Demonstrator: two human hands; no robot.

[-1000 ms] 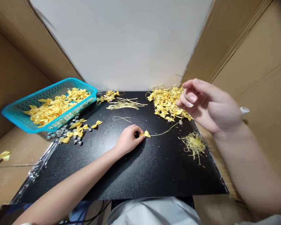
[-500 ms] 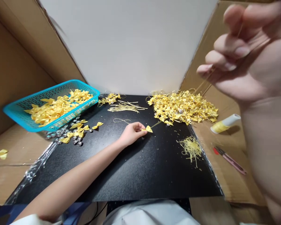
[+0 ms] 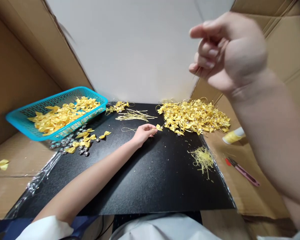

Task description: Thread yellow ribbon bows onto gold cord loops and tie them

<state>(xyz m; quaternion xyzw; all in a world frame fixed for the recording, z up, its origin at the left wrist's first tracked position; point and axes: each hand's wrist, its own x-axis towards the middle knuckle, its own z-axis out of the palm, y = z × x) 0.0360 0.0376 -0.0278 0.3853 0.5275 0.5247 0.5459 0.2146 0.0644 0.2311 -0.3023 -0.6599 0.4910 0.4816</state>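
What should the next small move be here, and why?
Probably a gentle pull on the thin strand by the right hand, with the left hand steadying the yellow bow. The left fingers pinch the bow, while the raised right hand has curled fingers with the strand showing at them; whether it runs to the bow, I cannot tell.

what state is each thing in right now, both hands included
left grip, closed on a yellow bow
right grip, held high, curled, apparently around a thin thread
blue basket, part filled with loose bows
bow pile, heaped
cut cords, loosely bunched
thread scraps, tangled
silver bells, clustered loose
spool, partly hidden
snips, lying down, open or shut unclear
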